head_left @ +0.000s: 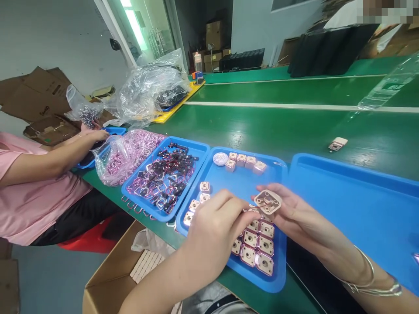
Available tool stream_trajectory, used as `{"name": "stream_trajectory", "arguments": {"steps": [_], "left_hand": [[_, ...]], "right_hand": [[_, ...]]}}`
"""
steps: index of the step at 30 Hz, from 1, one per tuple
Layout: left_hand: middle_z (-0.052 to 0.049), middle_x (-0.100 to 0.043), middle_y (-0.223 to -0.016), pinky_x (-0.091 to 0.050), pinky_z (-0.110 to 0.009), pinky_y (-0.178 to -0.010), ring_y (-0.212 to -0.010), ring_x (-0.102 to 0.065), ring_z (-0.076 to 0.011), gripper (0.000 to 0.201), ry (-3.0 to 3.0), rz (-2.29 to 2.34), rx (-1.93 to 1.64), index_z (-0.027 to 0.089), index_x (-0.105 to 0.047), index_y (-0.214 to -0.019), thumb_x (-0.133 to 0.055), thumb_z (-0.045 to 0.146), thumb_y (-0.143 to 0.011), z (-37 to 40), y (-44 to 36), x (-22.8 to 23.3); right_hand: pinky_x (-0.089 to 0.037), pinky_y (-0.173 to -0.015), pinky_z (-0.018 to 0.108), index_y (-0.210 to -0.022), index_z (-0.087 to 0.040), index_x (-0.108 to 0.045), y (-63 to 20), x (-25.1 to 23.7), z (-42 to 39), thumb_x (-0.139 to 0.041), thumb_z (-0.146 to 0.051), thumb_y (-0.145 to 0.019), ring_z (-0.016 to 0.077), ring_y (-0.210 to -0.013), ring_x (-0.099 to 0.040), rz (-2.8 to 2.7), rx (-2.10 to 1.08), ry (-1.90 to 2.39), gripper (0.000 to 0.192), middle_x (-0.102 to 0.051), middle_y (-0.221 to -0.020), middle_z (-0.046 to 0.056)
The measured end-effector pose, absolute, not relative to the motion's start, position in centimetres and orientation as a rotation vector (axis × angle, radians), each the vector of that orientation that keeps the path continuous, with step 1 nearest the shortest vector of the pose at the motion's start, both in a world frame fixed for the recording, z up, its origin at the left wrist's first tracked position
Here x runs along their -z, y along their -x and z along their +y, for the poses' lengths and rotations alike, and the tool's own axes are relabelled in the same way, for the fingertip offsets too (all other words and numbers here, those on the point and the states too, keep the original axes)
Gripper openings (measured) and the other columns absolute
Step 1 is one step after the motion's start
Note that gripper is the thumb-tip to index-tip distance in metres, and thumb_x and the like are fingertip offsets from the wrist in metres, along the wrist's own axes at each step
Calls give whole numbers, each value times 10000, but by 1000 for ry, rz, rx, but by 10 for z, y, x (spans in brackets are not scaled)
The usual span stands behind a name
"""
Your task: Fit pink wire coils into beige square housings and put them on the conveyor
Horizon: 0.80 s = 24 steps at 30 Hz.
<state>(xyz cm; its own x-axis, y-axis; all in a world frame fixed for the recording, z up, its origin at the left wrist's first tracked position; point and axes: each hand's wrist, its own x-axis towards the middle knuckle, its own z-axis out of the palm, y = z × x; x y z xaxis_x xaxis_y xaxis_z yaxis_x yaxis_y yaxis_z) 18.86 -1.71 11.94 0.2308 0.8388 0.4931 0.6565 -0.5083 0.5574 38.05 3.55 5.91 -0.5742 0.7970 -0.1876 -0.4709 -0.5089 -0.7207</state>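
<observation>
Square coil frame (267, 202) lies flat on my right hand (294, 213), fingertips closed under it, over the blue tray (242, 183); my left hand (216, 226) sits just left, fingers pinched shut toward its near edge, what they pinch hidden

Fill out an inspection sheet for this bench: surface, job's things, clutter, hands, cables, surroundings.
Surface: green bench top with white lines.
Job's things: square part held over the middle blue tray; more square parts in rows there, a small stack row at its far end.
Clutter: left tray of wire pieces, pink bag, clear plastic bags, a lone part on the bench, right blue tray.
Hands: left hand pinches at the part's edge; right hand supports it on its fingers.
Cables: nothing seen.
Surroundings: co-worker's arm at left, cardboard box below, cartons behind.
</observation>
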Motion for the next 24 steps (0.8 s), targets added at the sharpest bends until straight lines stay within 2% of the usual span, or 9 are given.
{"name": "stream_trajectory", "arguments": {"steps": [3, 7, 13, 18, 24], "left_hand": [[-22, -611, -748, -436, -255, -558, -658, -572, -128, 162, -2284, 1471, -1076, 160, -634, -813, -582, 289, -897, -16, -189, -120], [-20, -613, -741, -430, -256, -549, -641, -560, -125, 172, -2272, 1463, -1059, 163, -641, -809, -588, 306, -891, -15, -189, -123], [-29, -609, -729, -442, -261, -540, -619, -562, -130, 254, -2290, 1458, -1041, 146, -649, -811, -532, 345, -916, -13, -195, -123], [-56, -618, -722, -474, -280, -539, -613, -587, -151, 391, -2299, 1512, -1003, 124, -660, -791, -432, 401, -947, -12, -199, -123], [-54, -621, -744, -494, -266, -567, -634, -603, -146, 286, -2313, 1482, -947, 135, -673, -823, -498, 334, -931, -13, -199, -121]], "right_hand": [[-503, -813, 301, -1041, -324, -678, -382, -61, 36, -767, -357, -750, 180, -845, -638, -877, -2053, 738, 306, -695, -936, 11], [-510, -799, 359, -1068, -324, -670, -385, -63, 35, -773, -421, -714, 231, -828, -644, -981, -1989, 851, 381, -698, -919, 37], [-499, -771, 280, -1049, -302, -689, -385, -68, 32, -764, -327, -749, 185, -811, -650, -874, -2070, 797, 310, -720, -891, 26], [-505, -771, 290, -1059, -325, -678, -383, -66, 32, -738, -334, -773, 194, -818, -664, -900, -2059, 814, 292, -731, -888, 25], [-511, -804, 341, -1055, -315, -673, -383, -63, 34, -785, -351, -715, 224, -852, -673, -1015, -2019, 855, 359, -741, -932, 43]]}}
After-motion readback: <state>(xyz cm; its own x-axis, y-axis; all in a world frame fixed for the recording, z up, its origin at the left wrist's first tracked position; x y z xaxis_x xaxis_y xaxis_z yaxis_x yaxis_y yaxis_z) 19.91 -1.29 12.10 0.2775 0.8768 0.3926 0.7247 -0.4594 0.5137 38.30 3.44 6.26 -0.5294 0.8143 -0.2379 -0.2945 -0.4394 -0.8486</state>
